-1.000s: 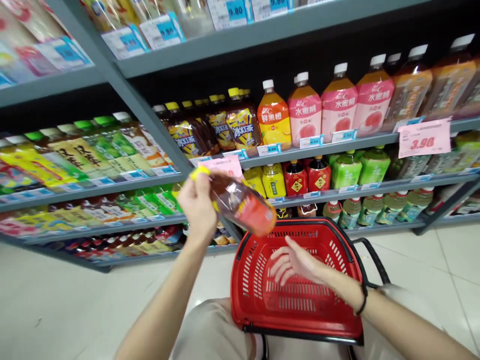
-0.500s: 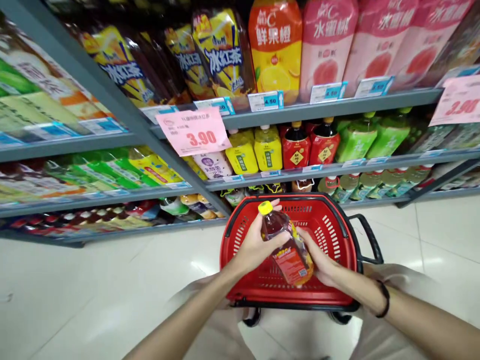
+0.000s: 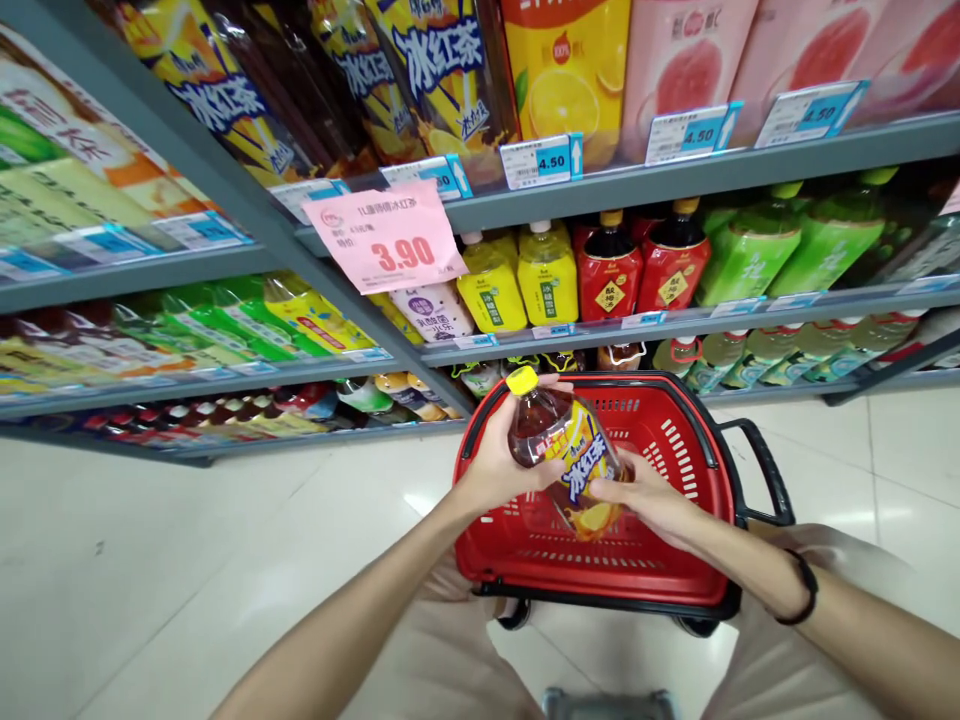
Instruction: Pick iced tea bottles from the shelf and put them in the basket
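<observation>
My left hand grips the neck and upper body of a plastic iced tea bottle, which has a yellow cap and a yellow and blue label. My right hand has its fingers against the bottle's lower end. The bottle is tilted and hangs just above a red plastic shopping basket, inside its rim. The basket's floor shows nothing else in it, though my hands and the bottle hide part of it. A black band circles my right wrist.
Grey store shelves of bottled drinks with blue price tags rise to the left and ahead. A pink 3.90 price sign hangs at the shelf corner. The basket has a black pull handle and small wheels on a pale tiled floor.
The bottle has turned so its iced tea label faces up instead of the red back label. It has shifted slightly left, and the shelves appear larger than a second ago. Both hands now touch it.
</observation>
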{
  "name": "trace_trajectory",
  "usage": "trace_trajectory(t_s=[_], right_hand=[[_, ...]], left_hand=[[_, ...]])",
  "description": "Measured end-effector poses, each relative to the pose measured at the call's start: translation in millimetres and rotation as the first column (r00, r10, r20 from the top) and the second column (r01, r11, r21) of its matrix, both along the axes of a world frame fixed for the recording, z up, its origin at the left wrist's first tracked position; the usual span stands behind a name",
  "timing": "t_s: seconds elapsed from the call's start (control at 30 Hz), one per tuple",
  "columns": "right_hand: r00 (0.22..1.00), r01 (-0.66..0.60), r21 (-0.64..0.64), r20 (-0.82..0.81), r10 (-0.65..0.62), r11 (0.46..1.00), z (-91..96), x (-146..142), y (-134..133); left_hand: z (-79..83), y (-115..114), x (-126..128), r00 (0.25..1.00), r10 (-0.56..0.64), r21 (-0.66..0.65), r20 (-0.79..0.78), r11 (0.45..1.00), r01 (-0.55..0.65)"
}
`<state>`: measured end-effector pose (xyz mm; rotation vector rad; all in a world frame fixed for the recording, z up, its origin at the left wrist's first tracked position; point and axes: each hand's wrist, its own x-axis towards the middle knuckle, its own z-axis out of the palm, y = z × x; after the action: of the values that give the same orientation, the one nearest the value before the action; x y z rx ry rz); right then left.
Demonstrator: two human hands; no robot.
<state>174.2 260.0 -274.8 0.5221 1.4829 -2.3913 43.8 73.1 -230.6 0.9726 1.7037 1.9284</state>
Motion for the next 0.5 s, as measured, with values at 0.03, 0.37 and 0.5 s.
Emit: trace_trajectory(t_s=[0.03, 0.37, 0.5], right_hand=[[0.999, -0.022, -0.006, -0.036, 0.022, 1.0, -1.4, 1.1, -1.9], [0.994, -0.002, -0.28, -0.102, -0.028, 0.96, -4.0, -5.7, -27.2], [0.993, 0.066, -0.297, -0.075, -0.092, 0.953, -0.1, -9.5, -35.7]], left_hand=[[3.4, -1.5, 1.8, 1.0, -0.025, 0.003, -0.015, 1.0, 0.025], [2.1, 2.4, 42.5, 0.993, 0.051, -0.12, -0.11, 0.991, -0.064], [4.3, -1.0, 43.5, 0.902, -0.04, -0.125, -0.43, 0.992, -0.015]])
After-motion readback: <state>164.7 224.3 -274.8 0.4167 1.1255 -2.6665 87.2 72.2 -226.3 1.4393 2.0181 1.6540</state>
